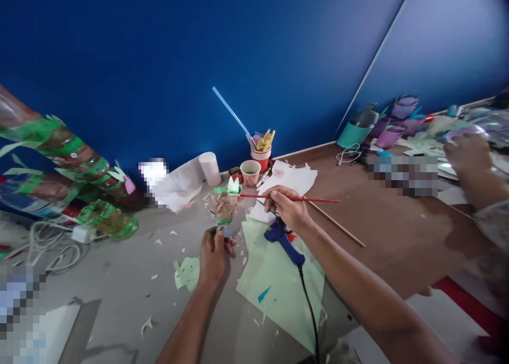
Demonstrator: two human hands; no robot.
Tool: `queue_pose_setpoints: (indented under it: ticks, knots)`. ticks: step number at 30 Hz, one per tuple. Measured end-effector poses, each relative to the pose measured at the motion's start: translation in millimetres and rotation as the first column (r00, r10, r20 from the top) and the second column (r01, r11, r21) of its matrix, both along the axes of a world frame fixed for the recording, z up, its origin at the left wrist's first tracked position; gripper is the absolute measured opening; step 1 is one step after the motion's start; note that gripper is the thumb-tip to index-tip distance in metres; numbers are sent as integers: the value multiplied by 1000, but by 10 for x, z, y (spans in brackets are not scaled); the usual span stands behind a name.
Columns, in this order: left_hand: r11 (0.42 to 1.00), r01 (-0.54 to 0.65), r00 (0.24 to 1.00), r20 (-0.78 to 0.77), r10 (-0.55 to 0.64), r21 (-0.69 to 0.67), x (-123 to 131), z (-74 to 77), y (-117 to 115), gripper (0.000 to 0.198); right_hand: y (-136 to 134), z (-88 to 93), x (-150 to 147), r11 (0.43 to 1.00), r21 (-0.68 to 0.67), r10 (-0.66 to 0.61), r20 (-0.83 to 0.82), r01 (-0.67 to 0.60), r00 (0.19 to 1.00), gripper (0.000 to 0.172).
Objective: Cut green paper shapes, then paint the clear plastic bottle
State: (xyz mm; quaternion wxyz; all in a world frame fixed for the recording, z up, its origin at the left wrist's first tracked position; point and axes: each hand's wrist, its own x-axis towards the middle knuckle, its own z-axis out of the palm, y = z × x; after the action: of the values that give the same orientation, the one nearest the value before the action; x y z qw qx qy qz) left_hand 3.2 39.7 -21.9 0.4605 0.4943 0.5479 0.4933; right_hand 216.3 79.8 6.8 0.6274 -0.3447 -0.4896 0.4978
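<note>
My left hand (214, 254) is closed around the blue-capped neck of a cut plastic bottle piece (225, 207), painted brown with green bands, its wide end up. A white pointed paper shape (234, 184) shows at its rim; I cannot tell whether it is attached. In my right hand (289, 209), a thin red paintbrush (320, 200) is pinched level, its tip beside the rim of the bottle piece. Just below that hand lies a blue hot glue gun (292, 248) on light green paper (278, 292). A paper cup with green paint inside (250, 179) stands behind.
Painted bottle trunks (85, 154) lean at the left, near a white charger cable (66, 247). Stacked cups holding yellow plastic cutlery (261, 154) stand by the wall. A wooden stick (338, 224) lies on the right. Another person's hand (467, 154) works at the far right.
</note>
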Motion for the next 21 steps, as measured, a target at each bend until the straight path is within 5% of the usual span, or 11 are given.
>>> queue_pose_setpoints:
  ticks: [21]
  knots:
    - [999,-38,999,18,38,-12,14,23,5,31,5,-22,0,998,-12,60,29,-60,998,22]
